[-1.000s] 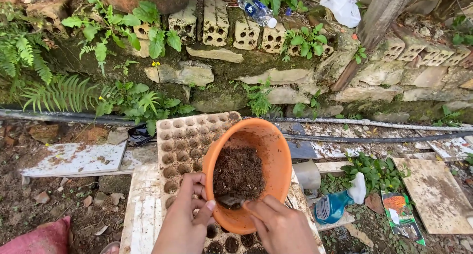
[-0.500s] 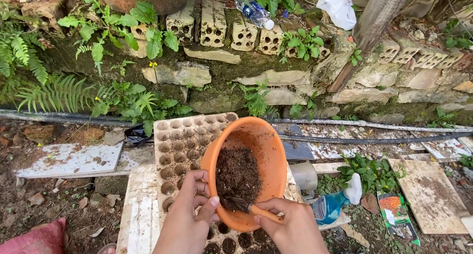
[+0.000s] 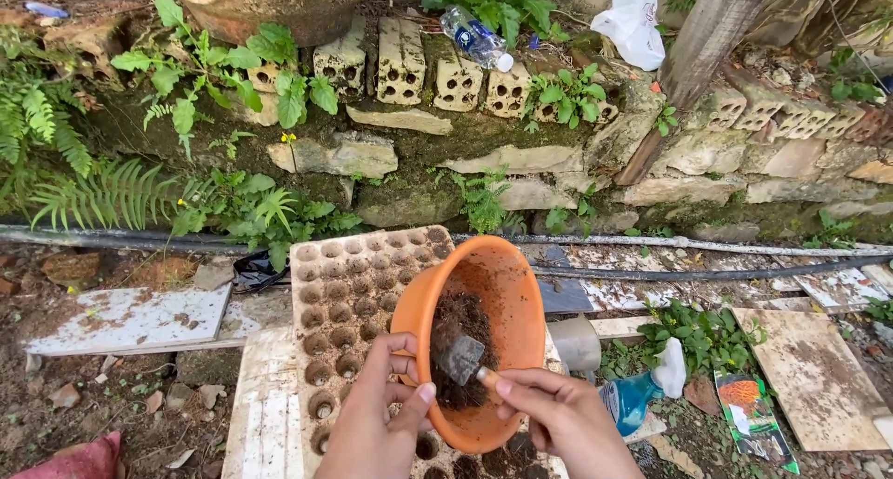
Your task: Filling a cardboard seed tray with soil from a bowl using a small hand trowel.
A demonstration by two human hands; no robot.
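Bowl point(image 3: 498, 293), orange plastic, tilting toward the camera just below picture centre, holding dark soil point(image 3: 460, 335) heaped against its lower wall. Resting over a cardboard egg tray point(image 3: 344, 312) whose cups are spreading out toward nine and eleven o'clock of the bowl, several already showing soil inside. Lying under the tray, a pale board point(image 3: 256, 414).

Left hand point(image 3: 377, 423) coming up from six o'clock, fingers curling around the bowl's near rim at about eight o'clock, thumb pressing on the rim's inner edge, gripping it closed. Right hand point(image 3: 558, 423) coming in from five o'clock, fingers pinching shut on the handle of a small trowel point(image 3: 462, 358), its grey blade digging into the soil inside the bowl.

Standing at three o'clock of the bowl, just beside it, a grey cup point(image 3: 572, 341). Lying farther toward four o'clock, a blue spray bottle point(image 3: 637, 395) and a printed seed packet point(image 3: 749, 414). Running across the ground behind, at twelve o'clock, a dark hose point(image 3: 707, 274). Rising beyond it, a mossy stone wall point(image 3: 521, 163) with ferns, and a clear plastic bottle point(image 3: 474, 37) lying on top.
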